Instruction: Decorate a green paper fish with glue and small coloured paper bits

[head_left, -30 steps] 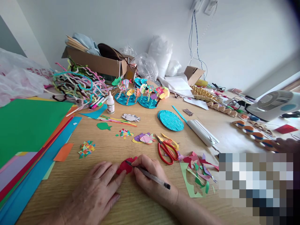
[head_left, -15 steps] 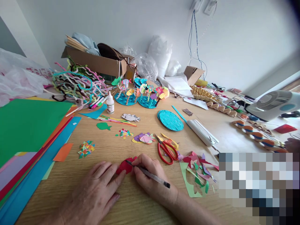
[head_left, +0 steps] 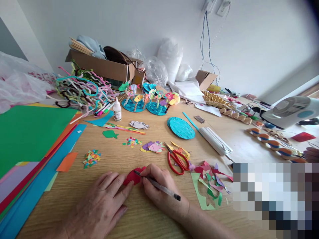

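Note:
A red paper cutout lies on the table in front of me, partly hidden by my fingers. My left hand rests flat, its fingers stretched out, with the fingertips against the cutout's left and lower edge. In my right hand is a pen, clear-barrelled with a dark end, its tip on the red paper. Beyond the hands lie a pile of paper fish, a green paper fish and a white fish outline. Red-handled scissors lie to the right.
Coloured paper sheets are stacked at left, near orange and green paper bits. A glue bottle, blue discs and a white pencil case lie further back. Paper scraps are at right, and a fan stands beyond.
Both hands, the pen and the red cutout stay practically in place. A person's hand at the far right edge has shifted slightly.

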### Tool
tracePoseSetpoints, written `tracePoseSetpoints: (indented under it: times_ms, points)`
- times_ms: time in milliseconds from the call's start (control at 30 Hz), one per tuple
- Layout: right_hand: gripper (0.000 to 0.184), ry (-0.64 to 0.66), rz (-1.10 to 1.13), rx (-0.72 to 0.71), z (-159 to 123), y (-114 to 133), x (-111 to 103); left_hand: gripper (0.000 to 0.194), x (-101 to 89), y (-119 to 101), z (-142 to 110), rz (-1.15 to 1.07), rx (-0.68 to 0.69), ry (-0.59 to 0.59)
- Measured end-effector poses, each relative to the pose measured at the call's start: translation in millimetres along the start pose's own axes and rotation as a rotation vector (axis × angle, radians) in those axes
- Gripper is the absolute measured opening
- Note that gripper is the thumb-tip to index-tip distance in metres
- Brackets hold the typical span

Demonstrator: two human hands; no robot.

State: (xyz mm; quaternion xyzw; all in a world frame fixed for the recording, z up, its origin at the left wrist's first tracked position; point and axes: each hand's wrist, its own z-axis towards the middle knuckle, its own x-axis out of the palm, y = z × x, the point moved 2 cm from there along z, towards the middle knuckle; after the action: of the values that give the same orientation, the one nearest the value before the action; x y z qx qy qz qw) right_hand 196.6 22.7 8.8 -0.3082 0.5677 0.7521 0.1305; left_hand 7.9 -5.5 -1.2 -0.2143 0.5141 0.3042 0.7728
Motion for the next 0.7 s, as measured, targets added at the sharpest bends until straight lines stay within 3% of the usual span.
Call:
tracePoseSetpoints:
  times_ms: [500,700]
  points:
    - [0.010,-0.016,0.043,0.004,0.4,-1.3,-0.4,0.049,4.3,1.5,-2.8,0.015,0.007,-0.011]
    - [0.011,-0.002,0.038,0.005,-0.1,-1.2,0.4,0.051,3.8,3.6,-3.3,-0.026,0.014,0.100]
